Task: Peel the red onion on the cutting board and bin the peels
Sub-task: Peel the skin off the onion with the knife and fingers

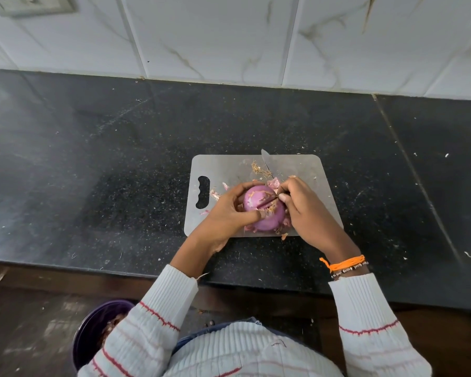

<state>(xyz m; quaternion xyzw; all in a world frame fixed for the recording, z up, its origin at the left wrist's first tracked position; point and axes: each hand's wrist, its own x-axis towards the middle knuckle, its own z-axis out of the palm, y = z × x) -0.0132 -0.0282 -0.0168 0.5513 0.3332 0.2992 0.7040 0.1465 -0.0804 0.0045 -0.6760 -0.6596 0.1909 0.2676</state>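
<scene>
- The round purple-red onion [264, 209] sits on the grey plastic cutting board [229, 170] on the black speckled tabletop [93, 159].
- Left hand [229, 210] fingers curl around the onion.
- Right hand [305, 208] fingers pinch loose skin at its top.

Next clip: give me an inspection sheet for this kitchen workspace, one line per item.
Surface: black speckled counter, dusty, with small flecks.
Job's things: red onion on grey cutting board, partly peeled; purple bin on the floor at lower left holds scraps.
Clutter: loose peels and root scraps on the board; knife lying at the board's far edge.
Hands: left hand holds the onion; right hand pinches skin on top of it.
Cables: nothing seen.
Surroundings: white tiled wall, socket at upper left.
</scene>
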